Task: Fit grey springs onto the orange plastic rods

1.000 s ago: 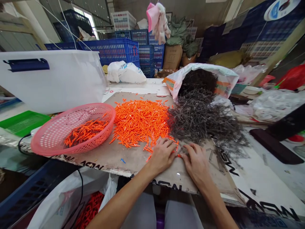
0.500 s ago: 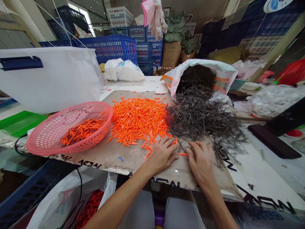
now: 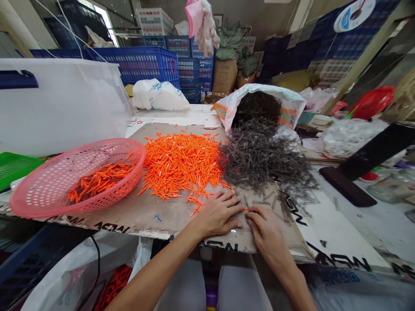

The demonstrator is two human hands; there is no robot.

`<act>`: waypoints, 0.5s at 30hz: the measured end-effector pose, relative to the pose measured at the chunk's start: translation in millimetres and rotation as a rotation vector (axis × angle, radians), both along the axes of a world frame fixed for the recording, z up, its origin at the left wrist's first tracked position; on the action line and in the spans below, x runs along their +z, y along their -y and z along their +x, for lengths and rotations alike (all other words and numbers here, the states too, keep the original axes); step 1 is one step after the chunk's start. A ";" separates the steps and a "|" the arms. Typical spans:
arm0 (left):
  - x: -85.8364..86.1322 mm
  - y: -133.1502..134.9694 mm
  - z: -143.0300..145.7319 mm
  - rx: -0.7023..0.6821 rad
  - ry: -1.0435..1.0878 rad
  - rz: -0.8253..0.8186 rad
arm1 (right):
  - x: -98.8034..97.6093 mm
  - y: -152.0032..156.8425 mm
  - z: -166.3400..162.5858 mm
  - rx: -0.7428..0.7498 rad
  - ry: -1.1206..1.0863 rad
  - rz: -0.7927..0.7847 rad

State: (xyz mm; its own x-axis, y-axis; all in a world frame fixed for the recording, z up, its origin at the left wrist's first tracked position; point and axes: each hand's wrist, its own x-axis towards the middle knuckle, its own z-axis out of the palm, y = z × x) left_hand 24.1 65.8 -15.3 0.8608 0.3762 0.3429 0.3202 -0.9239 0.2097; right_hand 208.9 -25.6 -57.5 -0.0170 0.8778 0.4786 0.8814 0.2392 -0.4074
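Observation:
My left hand (image 3: 223, 214) lies palm down on the cardboard-covered tabletop, its fingers stretched out and a little apart beside the near edge of a heap of slender orange plastic pins (image 3: 183, 162). To its right, my right hand (image 3: 264, 226) has its thumb and fingers drawn together at the end of one orange pin (image 3: 246, 209). That pin bridges the small gap between both hands' fingertips; its ends are partly hidden. Just beyond my right fingers, several loose coil springs (image 3: 261, 202) lie in front of a dark tangle of springs (image 3: 259, 151).
A pink mesh basket (image 3: 32, 185) with orange pins stands left, before a translucent bin (image 3: 65, 108). An open sack (image 3: 298, 101) spills springs at the back. A black stand (image 3: 348, 188) rises on the right. Below the table edge hangs a white bag (image 3: 48, 285) with red-orange pieces.
My right hand has moved left and closed in on the orange pin, narrowing the gap between the hands. Loose springs now show beyond it. The whole view has shifted slightly.

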 end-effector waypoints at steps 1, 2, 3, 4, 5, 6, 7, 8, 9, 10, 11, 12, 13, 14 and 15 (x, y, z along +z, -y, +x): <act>-0.8 -0.3 -0.4 -0.001 0.005 0.002 | 1.4 -1.7 -4.5 0.023 -0.029 -0.003; -1.7 -0.8 -0.9 0.002 0.012 0.006 | 2.8 -4.0 -8.7 0.044 -0.051 -0.005; -2.6 -1.3 -1.4 0.005 0.021 0.010 | 4.0 -6.3 -12.0 0.055 -0.060 -0.005; -3.4 -1.9 -1.9 0.008 0.029 0.015 | 4.5 -8.3 -14.1 0.041 -0.052 0.000; -4.0 -2.5 -2.3 0.011 0.036 0.022 | 4.3 -9.6 -15.1 0.002 -0.033 0.004; -4.4 -3.0 -2.5 0.013 0.038 0.029 | 3.3 -10.1 -15.1 -0.052 -0.007 0.002; -4.6 -3.5 -2.6 0.013 0.034 0.035 | 1.6 -9.9 -14.4 -0.108 0.021 -0.008; -4.7 -3.9 -2.6 0.011 0.028 0.041 | -0.5 -9.0 -13.4 -0.152 0.044 -0.025; -4.7 -4.1 -2.5 0.008 0.023 0.043 | -2.8 -7.6 -12.5 -0.177 0.059 -0.046; -4.7 -4.0 -2.4 0.006 0.022 0.043 | -4.8 -6.0 -12.0 -0.185 0.067 -0.066; -4.6 -3.8 -2.3 0.009 0.026 0.038 | -6.2 -4.4 -12.1 -0.187 0.072 -0.078; -4.5 -3.4 -2.1 0.017 0.034 0.032 | -6.9 -2.9 -12.6 -0.194 0.074 -0.080; -4.6 -2.8 -2.0 0.029 0.044 0.025 | -6.7 -1.6 -13.7 -0.209 0.072 -0.077; -4.7 -2.2 -1.9 0.042 0.055 0.022 | -5.7 -0.7 -15.1 -0.226 0.064 -0.073; -5.0 -1.7 -1.8 0.052 0.064 0.022 | -3.8 -0.1 -16.8 -0.244 0.047 -0.068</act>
State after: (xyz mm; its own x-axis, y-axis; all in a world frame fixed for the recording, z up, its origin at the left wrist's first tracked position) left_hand 22.3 67.5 -20.4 0.8161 0.4115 0.4056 0.3544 -0.9109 0.2111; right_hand 192.1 -25.4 -61.3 0.1786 0.8888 0.4220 0.9279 -0.0095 -0.3726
